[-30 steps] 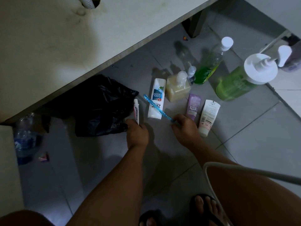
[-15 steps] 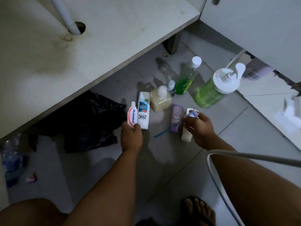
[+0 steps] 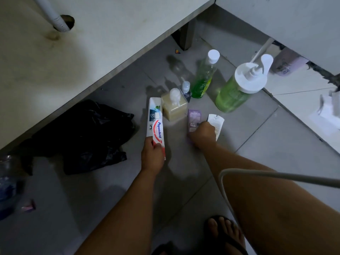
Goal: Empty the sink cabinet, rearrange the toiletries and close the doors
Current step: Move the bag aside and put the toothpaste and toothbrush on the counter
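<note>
My left hand [image 3: 152, 155] grips a red-and-white Pepsodent toothpaste tube [image 3: 158, 132] together with a white ZINC tube [image 3: 153, 111] behind it, both pointing away from me above the floor. My right hand [image 3: 202, 135] is pressed down with curled fingers over the near ends of a purple tube [image 3: 194, 115] and a white tube [image 3: 216, 122] lying on the tiles. Beyond them stand a square yellowish soap dispenser [image 3: 174, 107], a small pump bottle [image 3: 185, 88], a slim green bottle [image 3: 204, 78] and a large green pump bottle [image 3: 235, 92]. The blue toothbrush is hidden.
The bare cabinet floor [image 3: 101, 43] with a drain pipe [image 3: 55, 19] fills the upper left, on a leg [image 3: 185, 37]. An open door [image 3: 285, 24] is at upper right. A black plastic bag [image 3: 82, 135] and a water bottle [image 3: 7, 181] lie left. A grey cable [image 3: 276, 176] crosses my knee.
My left hand picked up the toothpaste, then the ZINC tube with it. My right hand left the blue toothbrush and dropped onto the purple and white tubes.
</note>
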